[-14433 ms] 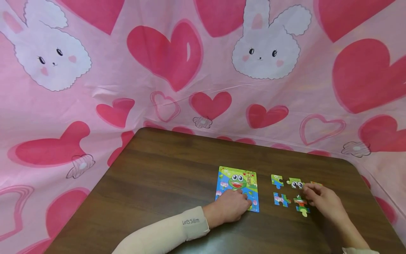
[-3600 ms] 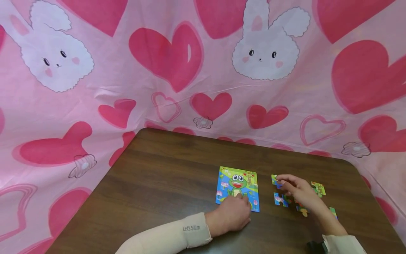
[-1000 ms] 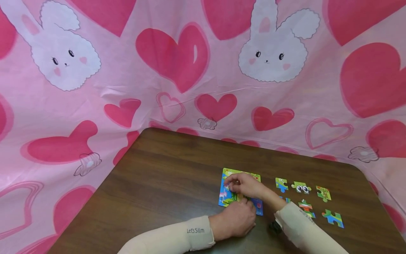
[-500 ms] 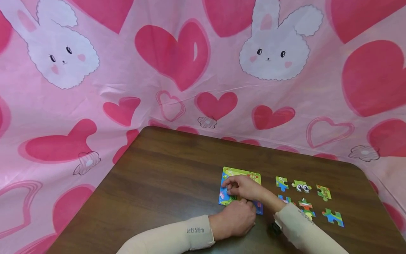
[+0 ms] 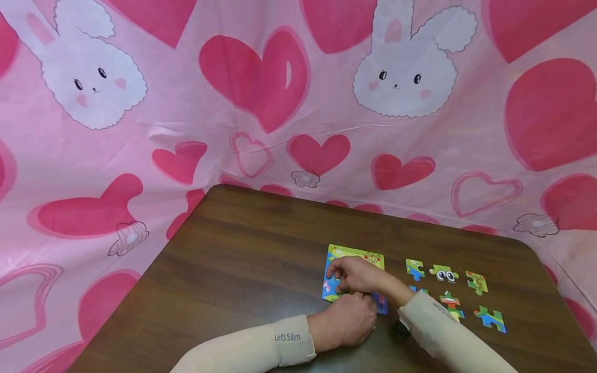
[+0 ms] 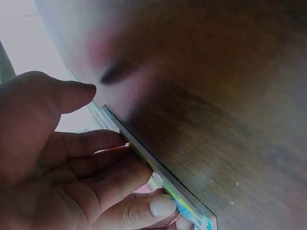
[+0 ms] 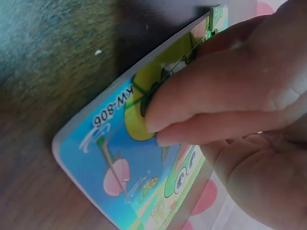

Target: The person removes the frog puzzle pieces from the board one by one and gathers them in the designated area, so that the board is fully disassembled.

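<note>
A frog puzzle board [image 5: 328, 274] lies flat on the table, its middle covered by hands. At its lower edge rests my left hand [image 5: 344, 320], fingers curled; in the left wrist view the fingers and thumb grip the board's rim. My right hand [image 5: 359, 273] reaches across above it. In the right wrist view, two fingertips touch the printed surface near a yellow-green patch; I see nothing held between them. A thick green edge [image 7: 219, 18] shows beside the board's rim; I cannot tell whether it is a separate puzzle piece.
Right of the board lie several loose pieces: a blue-green one [image 5: 414, 269], one with frog eyes [image 5: 444, 273], a green one [image 5: 477, 282], one with a red mouth [image 5: 450, 301] and a blue-green one [image 5: 491, 318]. My right sleeve [image 5: 443, 326] partly hides some. Pink cloth [image 5: 261, 88] hangs behind the table.
My right hand went from the loose pieces leftward onto the board, and its fingers shifted slightly within the last half second. A piece appeared at the lower right earlier. My left hand stayed at the board.
</note>
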